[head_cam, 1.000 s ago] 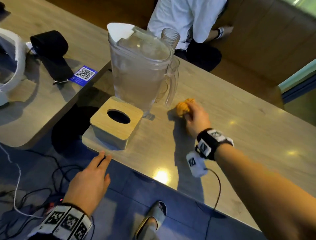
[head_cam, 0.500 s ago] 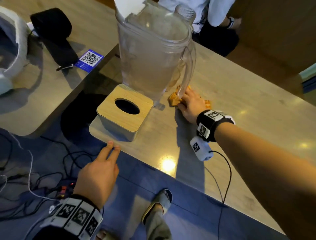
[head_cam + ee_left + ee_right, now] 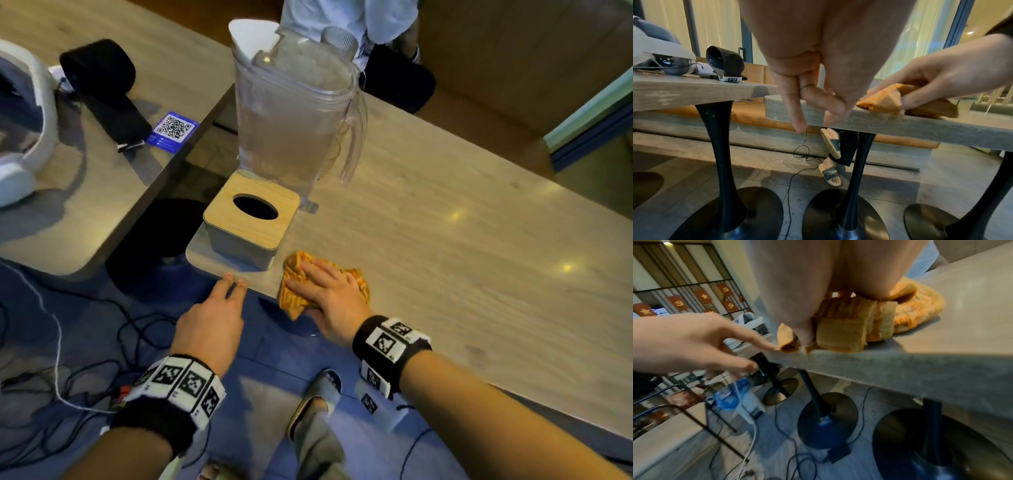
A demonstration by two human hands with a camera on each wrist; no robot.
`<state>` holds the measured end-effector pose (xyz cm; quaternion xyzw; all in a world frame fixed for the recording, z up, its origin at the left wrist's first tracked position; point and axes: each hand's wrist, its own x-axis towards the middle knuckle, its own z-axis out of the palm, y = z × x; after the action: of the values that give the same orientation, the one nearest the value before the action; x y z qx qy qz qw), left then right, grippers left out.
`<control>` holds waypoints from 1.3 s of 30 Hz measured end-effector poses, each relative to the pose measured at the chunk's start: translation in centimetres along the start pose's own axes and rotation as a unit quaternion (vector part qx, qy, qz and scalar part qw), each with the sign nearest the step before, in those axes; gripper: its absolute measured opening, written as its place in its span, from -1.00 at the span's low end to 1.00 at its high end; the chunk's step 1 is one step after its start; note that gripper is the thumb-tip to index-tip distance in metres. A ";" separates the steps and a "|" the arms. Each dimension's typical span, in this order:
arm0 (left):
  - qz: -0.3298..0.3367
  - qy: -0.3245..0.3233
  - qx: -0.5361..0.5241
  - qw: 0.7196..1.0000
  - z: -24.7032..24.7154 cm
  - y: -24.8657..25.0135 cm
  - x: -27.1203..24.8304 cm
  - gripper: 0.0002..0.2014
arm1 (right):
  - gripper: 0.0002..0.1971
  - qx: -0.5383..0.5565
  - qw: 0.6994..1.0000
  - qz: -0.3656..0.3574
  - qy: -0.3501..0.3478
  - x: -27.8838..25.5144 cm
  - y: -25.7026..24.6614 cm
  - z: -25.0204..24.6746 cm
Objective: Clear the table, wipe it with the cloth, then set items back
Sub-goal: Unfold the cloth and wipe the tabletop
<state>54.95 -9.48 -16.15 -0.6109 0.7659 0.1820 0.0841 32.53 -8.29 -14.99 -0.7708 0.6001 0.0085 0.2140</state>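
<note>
Cloth (image 3: 297, 288) nearer table (image 3: 445, 240) edge under right hand (image 3: 330, 297); one pitcher (image 3: 291, 116).

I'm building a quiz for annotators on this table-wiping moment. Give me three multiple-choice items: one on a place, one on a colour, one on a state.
1. Where is the cloth?
A. at the table's near edge, beside the tissue box
B. inside the pitcher
C. on the floor

2. What colour is the cloth?
A. blue
B. orange
C. white

3. What is the right hand doing?
A. hanging idle
B. gripping the pitcher handle
C. pressing flat on the cloth

Answers:
1 A: it lies on the table at the rim, just right of the tissue box.
2 B: every view shows it orange.
3 C: its fingers lie spread over the cloth, away from the pitcher.
</note>
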 end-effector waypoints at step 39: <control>0.104 -0.018 -0.016 0.994 -11.3 -1.4 5.0 -0.42 | -0.44 0.038 0.933 0.338 0.122 0.3 2.2 0.6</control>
<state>56.12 -18.59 -7.79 -0.5257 0.8207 0.2129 0.0690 30.71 -8.80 -16.37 -0.5089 0.8463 -0.0368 0.1532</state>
